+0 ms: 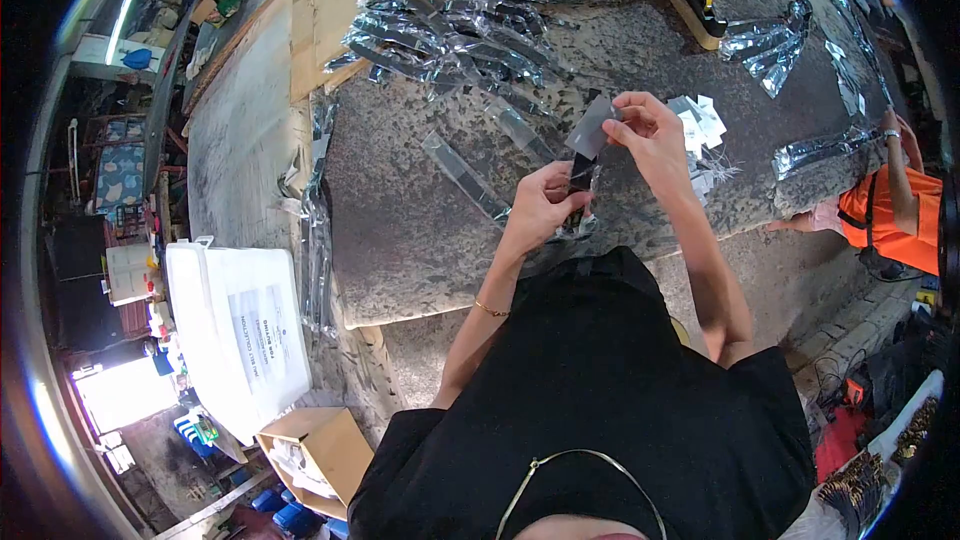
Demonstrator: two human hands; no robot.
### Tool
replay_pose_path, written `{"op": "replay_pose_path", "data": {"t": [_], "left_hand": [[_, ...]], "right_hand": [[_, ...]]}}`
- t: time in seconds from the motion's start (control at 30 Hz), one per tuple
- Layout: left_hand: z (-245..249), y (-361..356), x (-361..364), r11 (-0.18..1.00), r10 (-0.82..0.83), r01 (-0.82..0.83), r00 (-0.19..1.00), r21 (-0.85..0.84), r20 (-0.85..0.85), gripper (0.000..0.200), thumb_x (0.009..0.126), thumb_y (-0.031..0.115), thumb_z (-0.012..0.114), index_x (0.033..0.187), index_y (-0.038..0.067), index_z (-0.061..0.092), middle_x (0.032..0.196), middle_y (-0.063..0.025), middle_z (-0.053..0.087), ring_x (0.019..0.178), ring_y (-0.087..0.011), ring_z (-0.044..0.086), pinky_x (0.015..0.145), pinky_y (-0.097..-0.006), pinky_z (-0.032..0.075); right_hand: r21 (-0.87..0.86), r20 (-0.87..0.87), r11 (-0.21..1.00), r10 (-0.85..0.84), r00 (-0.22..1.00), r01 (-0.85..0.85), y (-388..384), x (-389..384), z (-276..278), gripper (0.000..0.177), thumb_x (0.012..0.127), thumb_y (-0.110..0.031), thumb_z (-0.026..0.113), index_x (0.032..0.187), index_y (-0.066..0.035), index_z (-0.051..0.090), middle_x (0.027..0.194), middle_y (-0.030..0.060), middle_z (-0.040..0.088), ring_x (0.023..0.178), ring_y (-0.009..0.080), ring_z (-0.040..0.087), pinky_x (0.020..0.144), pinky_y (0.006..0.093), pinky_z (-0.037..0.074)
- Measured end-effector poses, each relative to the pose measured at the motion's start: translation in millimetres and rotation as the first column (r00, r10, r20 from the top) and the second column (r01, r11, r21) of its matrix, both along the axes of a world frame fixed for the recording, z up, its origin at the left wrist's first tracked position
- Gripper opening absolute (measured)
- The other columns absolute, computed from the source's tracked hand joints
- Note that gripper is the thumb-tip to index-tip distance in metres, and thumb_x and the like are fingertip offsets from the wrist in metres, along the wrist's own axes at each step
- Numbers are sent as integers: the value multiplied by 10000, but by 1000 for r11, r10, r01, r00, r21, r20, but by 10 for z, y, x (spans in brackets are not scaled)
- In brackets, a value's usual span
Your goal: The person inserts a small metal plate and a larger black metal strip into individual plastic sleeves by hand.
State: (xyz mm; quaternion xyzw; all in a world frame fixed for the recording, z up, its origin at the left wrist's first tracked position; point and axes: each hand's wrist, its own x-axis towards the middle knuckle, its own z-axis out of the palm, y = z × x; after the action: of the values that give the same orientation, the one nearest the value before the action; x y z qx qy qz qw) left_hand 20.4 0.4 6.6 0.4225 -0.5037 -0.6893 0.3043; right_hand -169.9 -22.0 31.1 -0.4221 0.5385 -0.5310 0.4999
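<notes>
My left hand (545, 205) is closed on a dark strap (581, 176) in clear plastic, close to the table's front edge. Between the thumb and fingers of my right hand (648, 138) is a grey card (590, 126), held just above the strap's upper end. A heap of white tags (708, 120) with thin strings lies to the right of that hand. Left of my hands, a plastic-wrapped strap (465, 175) rests on the table, and another wrapped strap (520, 127) lies nearer the pile.
A large pile of plastic-wrapped straps (450, 30) covers the table's back left. At the back right stands a tape dispenser (697, 8) beside more wrapped straps (770, 48). A person in orange (905, 205) works at the right edge. A white bin (240, 330) stands at left.
</notes>
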Motion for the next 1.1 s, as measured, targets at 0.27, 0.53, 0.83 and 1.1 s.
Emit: {"op": "replay_pose_path", "data": {"t": [0.27,0.53,0.83,1.1], "left_hand": [[-143,157,44,979,172,-128,938,-161,302,468,688,14,807,1102,-29,593,905,-53,661,787,-90,609,689,-246,493],[3,253,24,982,180,-163,959,-95,219,441,686,38,819,1068,-26,607,930,-55,679,825,-88,612,727,-247,495],[-153,272,45,975,221,-218,972,-42,84,268,786,-4,718,1027,-35,605,901,-66,680,808,-99,635,707,-231,504],[-169,264,41,978,196,-187,976,-93,95,150,897,16,585,1033,-43,574,938,-95,682,829,-118,643,729,-234,505]], "right_hand": [[-25,161,992,-118,980,124,53,75,-66,201,845,-25,664,1029,-19,583,896,4,600,746,62,561,700,202,469],[-108,-60,993,45,997,-52,106,150,-91,225,812,6,661,1028,-13,602,854,-3,598,776,56,571,700,215,471],[-1,-111,996,86,990,-87,73,78,-123,219,806,-2,678,1012,-11,605,852,10,604,774,56,568,682,213,472],[-42,24,999,-15,1000,16,77,147,-263,221,811,12,679,1010,-15,587,884,8,606,778,50,564,688,195,466]]}}
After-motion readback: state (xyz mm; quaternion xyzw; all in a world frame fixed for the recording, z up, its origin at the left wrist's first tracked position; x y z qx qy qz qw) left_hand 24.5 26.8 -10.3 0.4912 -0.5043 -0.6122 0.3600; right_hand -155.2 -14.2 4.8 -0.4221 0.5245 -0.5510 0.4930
